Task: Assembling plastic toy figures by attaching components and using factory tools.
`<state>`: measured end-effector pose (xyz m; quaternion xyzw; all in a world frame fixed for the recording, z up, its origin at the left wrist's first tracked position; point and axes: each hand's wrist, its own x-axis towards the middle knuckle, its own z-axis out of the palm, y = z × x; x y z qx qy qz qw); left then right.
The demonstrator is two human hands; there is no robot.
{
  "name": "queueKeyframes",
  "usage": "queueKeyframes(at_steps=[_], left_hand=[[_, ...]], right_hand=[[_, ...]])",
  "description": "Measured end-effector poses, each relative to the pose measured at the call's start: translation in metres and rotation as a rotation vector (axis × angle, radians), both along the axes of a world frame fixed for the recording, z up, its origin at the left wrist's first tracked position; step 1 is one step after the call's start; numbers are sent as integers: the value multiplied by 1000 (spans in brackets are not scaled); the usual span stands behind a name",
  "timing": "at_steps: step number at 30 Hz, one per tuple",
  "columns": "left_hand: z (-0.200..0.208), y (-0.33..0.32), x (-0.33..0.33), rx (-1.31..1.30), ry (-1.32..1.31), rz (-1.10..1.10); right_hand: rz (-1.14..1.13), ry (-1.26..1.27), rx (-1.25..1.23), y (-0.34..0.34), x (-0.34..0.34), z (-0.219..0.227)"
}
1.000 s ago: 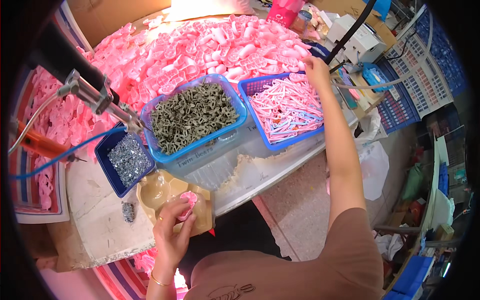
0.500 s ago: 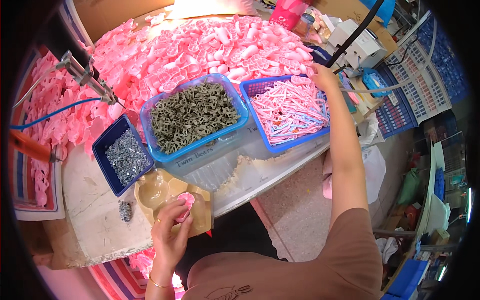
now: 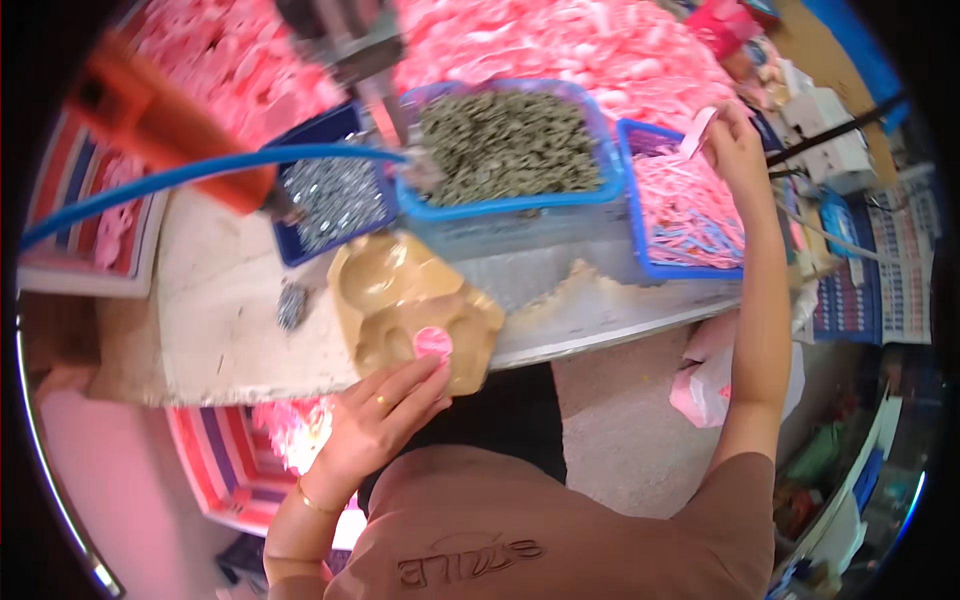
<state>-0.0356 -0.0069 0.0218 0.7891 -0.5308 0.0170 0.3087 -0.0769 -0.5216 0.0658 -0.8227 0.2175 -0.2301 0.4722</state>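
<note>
My left hand [image 3: 398, 408] is closed at the fingertips on a small, round-ended pink plastic piece [image 3: 433, 343]. That piece is over the near hollow of a tan moulded block [image 3: 400, 315] at the table's front edge. Up at the right, my right hand [image 3: 738, 152] pinches a pale pink, elongated plastic piece [image 3: 699, 132]. It is above the far edge of a blue basket [image 3: 690, 271] full of thin pink and blue sticks [image 3: 685, 200]. Motion smears the finer shape of both pieces.
A large pink heap of plastic parts [image 3: 560, 40] covers the back. Blue tubs hold grey-green clips [image 3: 510, 145] and small metal parts [image 3: 335, 200]. A metal-tipped tool [image 3: 375, 90], an orange tool [image 3: 165, 125] and a blue hose [image 3: 250, 155] hang close in front.
My right hand has come up from the heap's edge with a pale pink piece. The view has shifted, and the hanging tools look much nearer. My left hand keeps its pink piece at the block.
</note>
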Motion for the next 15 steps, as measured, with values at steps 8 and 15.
queueKeyframes(at_steps=[8, 15], left_hand=[[-17, -1, -9, -41, -101, -4], [-31, -21, -15, -25, -96, -14]], right_hand=[[786, 416, 557, 235, 2, -20], [819, 375, 705, 243, 16, -17]])
